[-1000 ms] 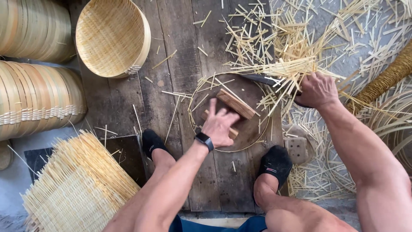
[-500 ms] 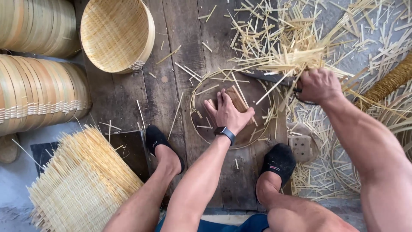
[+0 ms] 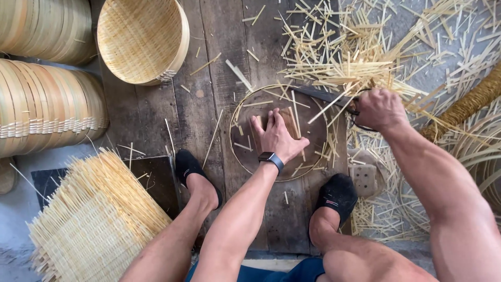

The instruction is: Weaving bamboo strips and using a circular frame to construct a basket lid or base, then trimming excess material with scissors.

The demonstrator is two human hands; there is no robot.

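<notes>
Bamboo everywhere in this one. The left hand point(image 3: 276, 137) lies flat, fingers spread a little, pressing down on the round dark wooden block with a thin bamboo hoop around it point(image 3: 245, 156), dead centre of the frame. It grips nothing, just pins some pale slivers against the wood. The right hand point(image 3: 380, 108), right of centre, is closed tight around the handle of a long dark blade point(image 3: 318, 95) whose tip lies across the top edge of the block.

Looks like the trimming stage: strips held steady, blade about to chop. For the next cut the person would need the left fingers clear of the blade's line, since they sit pretty close to it.

Around that: the heap of pale cut bamboo slivers point(image 3: 365, 57) fills the upper right, the shallow round woven bamboo basket point(image 3: 141, 39) sits upper centre-left, stacked bamboo trays on edge point(image 3: 47, 104) at the far left, and a loose woven bamboo mat point(image 3: 88, 219) lower left. Black slippers point(image 3: 336, 196) flank the block on dark weathered floor planks point(image 3: 209, 62).
</notes>
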